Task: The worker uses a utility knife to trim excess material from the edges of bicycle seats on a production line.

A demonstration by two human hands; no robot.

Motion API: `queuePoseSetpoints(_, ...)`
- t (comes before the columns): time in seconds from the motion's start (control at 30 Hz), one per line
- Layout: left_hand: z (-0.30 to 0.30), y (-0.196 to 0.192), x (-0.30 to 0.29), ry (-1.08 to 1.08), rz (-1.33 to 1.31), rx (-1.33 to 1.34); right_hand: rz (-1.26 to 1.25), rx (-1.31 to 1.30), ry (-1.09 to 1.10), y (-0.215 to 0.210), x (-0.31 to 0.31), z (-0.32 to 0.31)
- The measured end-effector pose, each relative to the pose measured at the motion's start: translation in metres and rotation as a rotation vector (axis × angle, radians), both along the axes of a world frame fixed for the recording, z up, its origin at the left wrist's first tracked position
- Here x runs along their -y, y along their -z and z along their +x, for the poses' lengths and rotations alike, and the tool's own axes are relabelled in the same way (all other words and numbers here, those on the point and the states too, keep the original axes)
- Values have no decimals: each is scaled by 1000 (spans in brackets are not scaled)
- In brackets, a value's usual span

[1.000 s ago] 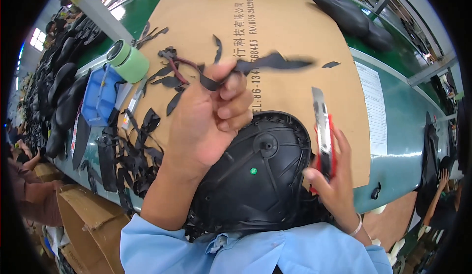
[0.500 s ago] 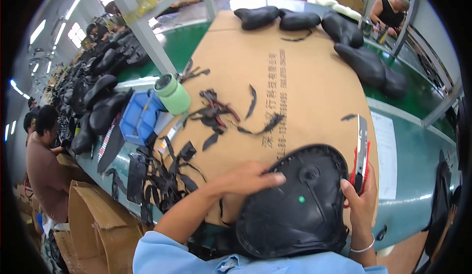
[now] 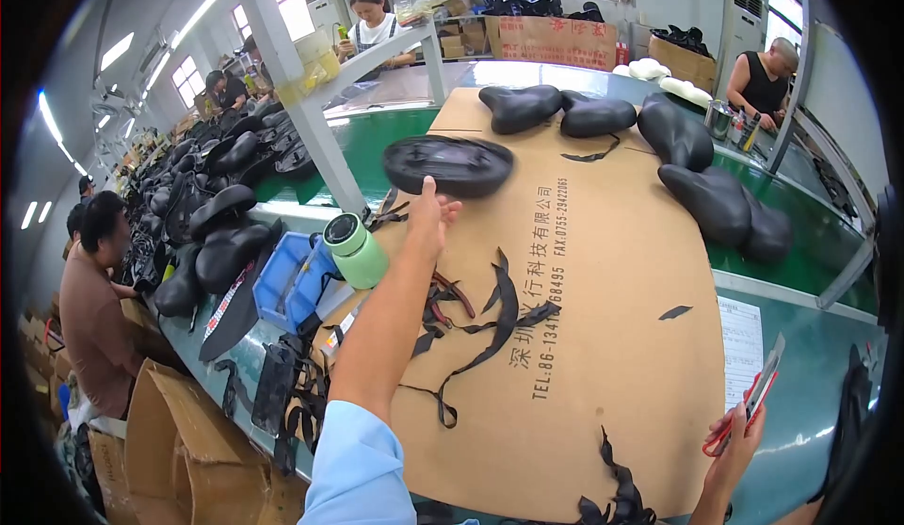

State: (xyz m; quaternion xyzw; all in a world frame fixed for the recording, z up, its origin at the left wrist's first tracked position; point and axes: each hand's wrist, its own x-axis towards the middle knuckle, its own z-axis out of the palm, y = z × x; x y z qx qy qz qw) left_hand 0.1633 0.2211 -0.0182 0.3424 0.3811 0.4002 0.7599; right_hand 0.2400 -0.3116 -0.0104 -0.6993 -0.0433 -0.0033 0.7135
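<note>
One saddle (image 3: 447,165), long axis crosswise, left hand (image 3: 431,224) grip unclear, right hand (image 3: 737,445) clutching knife (image 3: 759,393)

Black saddle (image 3: 447,164) — tilted red-handled knife (image 3: 752,398)

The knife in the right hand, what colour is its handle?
The utility knife's handle is red and silvery; see the head view.

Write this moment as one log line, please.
left hand: at black saddle, grip unclear; right hand: holding red-handled knife, blade out; on cardboard: black scraps
</note>
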Motion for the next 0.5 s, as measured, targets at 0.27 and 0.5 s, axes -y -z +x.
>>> queuePoseSetpoints(0.27,-9,41,156,652,1559,-1136,-13,4,-201,1,-16,10)
queuePoseSetpoints(0.5,-93,7,303,1781,1279,-170,-150,123,-160,5,-62,105)
